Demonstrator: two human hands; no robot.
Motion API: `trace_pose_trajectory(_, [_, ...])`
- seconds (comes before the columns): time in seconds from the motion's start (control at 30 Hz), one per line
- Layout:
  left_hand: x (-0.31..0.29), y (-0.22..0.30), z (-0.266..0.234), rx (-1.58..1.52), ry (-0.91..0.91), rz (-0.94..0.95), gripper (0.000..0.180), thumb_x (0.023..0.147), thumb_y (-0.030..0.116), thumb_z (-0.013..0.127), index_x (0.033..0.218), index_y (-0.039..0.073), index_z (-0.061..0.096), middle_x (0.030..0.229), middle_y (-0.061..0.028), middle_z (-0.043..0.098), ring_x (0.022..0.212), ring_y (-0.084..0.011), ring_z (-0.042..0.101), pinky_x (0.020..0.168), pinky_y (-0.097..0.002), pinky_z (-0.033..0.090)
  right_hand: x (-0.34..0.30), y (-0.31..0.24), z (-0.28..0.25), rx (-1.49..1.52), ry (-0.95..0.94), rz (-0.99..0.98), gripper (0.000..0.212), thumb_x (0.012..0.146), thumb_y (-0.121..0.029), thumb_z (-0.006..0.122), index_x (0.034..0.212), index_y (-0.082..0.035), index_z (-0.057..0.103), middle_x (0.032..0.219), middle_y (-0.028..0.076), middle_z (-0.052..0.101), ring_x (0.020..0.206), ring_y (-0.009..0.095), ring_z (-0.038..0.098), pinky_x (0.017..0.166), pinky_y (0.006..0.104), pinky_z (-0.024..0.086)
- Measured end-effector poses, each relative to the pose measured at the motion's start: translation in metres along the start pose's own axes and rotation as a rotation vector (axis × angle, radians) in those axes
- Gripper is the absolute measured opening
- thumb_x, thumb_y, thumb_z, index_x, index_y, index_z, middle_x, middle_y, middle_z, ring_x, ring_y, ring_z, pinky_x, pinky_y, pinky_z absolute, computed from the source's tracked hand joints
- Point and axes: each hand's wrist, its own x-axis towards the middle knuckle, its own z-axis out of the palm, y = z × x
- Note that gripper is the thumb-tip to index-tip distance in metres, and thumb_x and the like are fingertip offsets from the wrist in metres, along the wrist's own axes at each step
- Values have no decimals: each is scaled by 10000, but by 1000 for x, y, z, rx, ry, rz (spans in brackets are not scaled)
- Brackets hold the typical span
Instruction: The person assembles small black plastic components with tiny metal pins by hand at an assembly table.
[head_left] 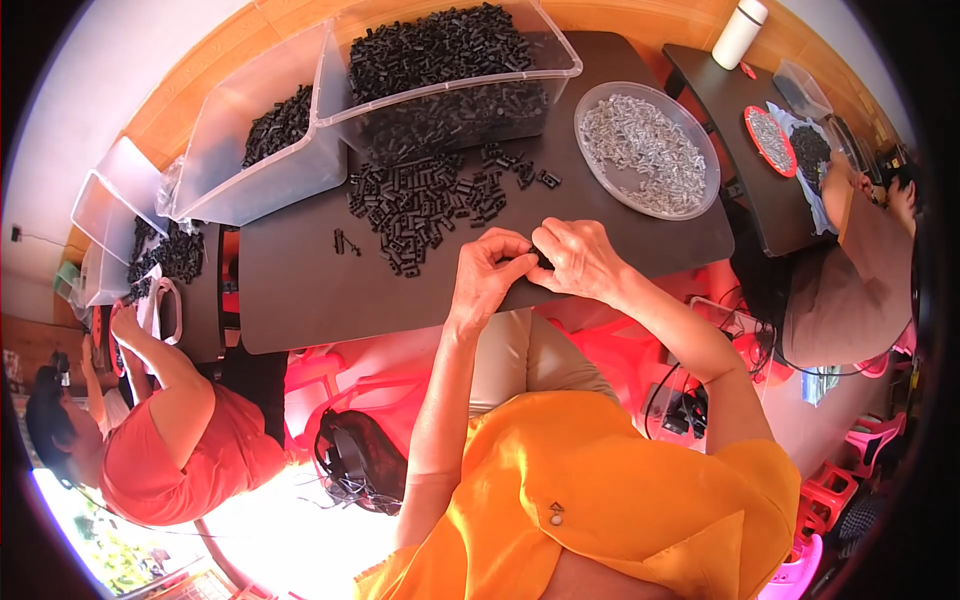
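Observation:
My left hand point(489, 272) and my right hand point(580, 260) meet over the near edge of the dark table point(300, 290). Thumbs and fingers of both are pinched around a small black plastic piece point(541, 258), mostly hidden by the fingertips. Just beyond them spreads a loose pile of small black plastic pieces point(410, 215). To the right of the pile, a round clear tray point(714, 178) holds many small silvery metal parts point(645, 150).
Two clear plastic bins, the larger one point(450, 88) and the smaller one point(240, 195), stand at the back, holding more black pieces. A person in a red shirt point(190, 450) works at the left, another person point(845, 290) at the right table. A black bag point(360, 460) sits low at left.

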Motion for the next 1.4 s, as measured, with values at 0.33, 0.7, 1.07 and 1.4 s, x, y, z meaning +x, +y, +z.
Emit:
trace_pose_trajectory(0.33, [6,-1,-5,33,-36,-50,103,710,-3,675,800,-52,674,893,-59,606,772,-117,567,711,-241,457,-4,7,11,-12,3,-51,304,598,-184,721,680,-51,461,628,78,475,520,240,559,451,334,466])
trace_pose_trajectory(0.7, [7,-1,-5,43,-49,-54,106,722,5,675,813,-51,679,894,-60,596,787,-119,554,716,-239,443,-6,9,16,-67,-19,-63,256,678,-210,651,657,-55,448,574,73,470,461,231,543,416,334,452])
trace_pose_trajectory(1.07, [7,-4,-4,30,-42,-69,92,733,22,681,795,-47,678,893,-46,590,757,-100,541,690,-229,436,-9,13,20,-86,-29,-117,265,697,-239,652,647,-60,463,543,63,466,425,213,534,384,325,438])
trace_pose_trajectory(1.4, [-3,29,-17,77,325,39,111,780,28,670,890,26,656,759,-13,620,683,-81,566,626,-191,447,-6,0,0,128,169,208,355,702,-301,751,751,-40,515,664,83,533,536,291,581,446,368,457])
